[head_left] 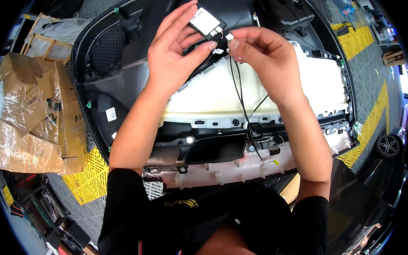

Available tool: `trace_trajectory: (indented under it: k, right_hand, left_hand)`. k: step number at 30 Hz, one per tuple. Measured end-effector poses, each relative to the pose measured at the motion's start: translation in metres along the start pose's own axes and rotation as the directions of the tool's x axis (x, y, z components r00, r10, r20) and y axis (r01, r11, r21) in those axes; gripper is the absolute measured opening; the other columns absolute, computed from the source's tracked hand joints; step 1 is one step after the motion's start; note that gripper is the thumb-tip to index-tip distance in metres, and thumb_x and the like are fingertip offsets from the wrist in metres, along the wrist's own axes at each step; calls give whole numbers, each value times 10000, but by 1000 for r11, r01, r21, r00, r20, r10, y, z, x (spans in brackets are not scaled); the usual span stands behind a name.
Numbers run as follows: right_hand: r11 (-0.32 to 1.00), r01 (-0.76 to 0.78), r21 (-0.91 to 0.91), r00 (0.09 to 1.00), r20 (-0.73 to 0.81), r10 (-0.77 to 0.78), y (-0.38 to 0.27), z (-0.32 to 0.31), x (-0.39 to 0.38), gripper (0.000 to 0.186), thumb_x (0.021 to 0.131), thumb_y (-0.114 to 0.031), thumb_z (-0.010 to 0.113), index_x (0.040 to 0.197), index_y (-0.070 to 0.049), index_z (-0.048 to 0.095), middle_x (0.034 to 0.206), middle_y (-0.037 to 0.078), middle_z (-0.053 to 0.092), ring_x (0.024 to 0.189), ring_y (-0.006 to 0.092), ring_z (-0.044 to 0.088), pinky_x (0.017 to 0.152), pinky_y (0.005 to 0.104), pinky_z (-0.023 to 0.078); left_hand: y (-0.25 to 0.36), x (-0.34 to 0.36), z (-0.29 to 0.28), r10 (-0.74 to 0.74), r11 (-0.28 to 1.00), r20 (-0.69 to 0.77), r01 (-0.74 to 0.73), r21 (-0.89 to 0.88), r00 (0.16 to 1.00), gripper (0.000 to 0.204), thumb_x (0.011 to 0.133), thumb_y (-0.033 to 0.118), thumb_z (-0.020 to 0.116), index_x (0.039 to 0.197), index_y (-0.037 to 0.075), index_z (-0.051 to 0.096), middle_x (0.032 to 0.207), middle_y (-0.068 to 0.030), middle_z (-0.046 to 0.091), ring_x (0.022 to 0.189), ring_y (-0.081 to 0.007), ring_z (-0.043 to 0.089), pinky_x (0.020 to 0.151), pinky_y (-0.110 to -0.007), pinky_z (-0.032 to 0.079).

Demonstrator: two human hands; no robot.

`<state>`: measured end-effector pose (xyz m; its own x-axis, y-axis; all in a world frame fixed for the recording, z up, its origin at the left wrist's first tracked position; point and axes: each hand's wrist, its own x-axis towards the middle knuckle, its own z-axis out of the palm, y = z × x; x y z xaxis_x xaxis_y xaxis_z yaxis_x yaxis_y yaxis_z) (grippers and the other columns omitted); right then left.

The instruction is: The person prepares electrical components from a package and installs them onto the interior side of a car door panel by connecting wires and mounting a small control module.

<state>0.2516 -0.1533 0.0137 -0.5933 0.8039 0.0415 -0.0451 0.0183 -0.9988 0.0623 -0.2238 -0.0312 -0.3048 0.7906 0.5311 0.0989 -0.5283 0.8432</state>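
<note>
Black sleeves and two bare forearms rise from the lower edge toward a car door panel (123, 101) lying inner side up, its black shell framing a cream insert (223, 96). Above it the left hand (173, 53) holds a small black box with a white label (205, 22) — fingers partly spread, thumb and fingertips steadying it at its lower end. The right hand (262, 55) pinches a small white plug (229, 37) between thumb and forefinger, just beside the box, not yet seated. Thin black wires (241, 102) trail from the plug down to the panel's lower edge. By my reading, the step in hand is joining plug to box — the next move calls for lining the plug square with its socket and pressing gently, with slack in the wires. Cardboard (31, 115) lies to the left.
</note>
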Motion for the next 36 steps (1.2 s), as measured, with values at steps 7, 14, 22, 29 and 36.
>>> trace_trajectory:
  k: [7,14,22,29,36]
  right_hand:
    - [998,32,-46,999,-42,-34,9,11,-1,133,904,-58,760,997,4,687,917,50,734,843,83,676,771,223,534]
    - [998,68,-17,997,-43,-69,12,11,-2,103,894,-36,754,937,-12,664,884,40,727,813,73,665,758,220,525]
    - [984,175,-17,976,-125,-176,21,13,0,131,863,-35,777,877,-27,647,829,33,716,779,72,673,693,225,532]
    - [915,267,-302,939,-130,-317,25,15,4,265,762,-150,847,962,-68,694,873,88,723,821,205,740,711,301,571]
    - [769,330,-548,871,-137,-472,23,15,7,292,755,-244,813,1004,-107,750,917,77,739,876,269,723,752,384,565]
  left_hand:
    - [2,0,3,109,984,11,-110,141,994,657,778,-125,773,1392,-44,556,1505,-147,442,1188,-240,640,964,-355,615]
    - [6,-1,4,102,982,31,-106,154,994,651,775,-121,771,1387,-28,571,1497,-133,461,1187,-228,640,954,-350,622]
    - [0,0,7,138,988,55,-141,58,989,649,784,-166,702,1402,-27,558,1526,-170,437,1231,-253,613,957,-350,594]
    - [0,-2,0,-95,995,-135,98,16,986,551,929,-83,643,1452,-45,475,1448,-210,534,1217,-301,607,1032,-404,521]
    - [0,4,-7,-206,978,-52,204,-33,977,506,1017,-56,501,1507,-64,377,1500,-193,492,1290,-263,563,1093,-387,484]
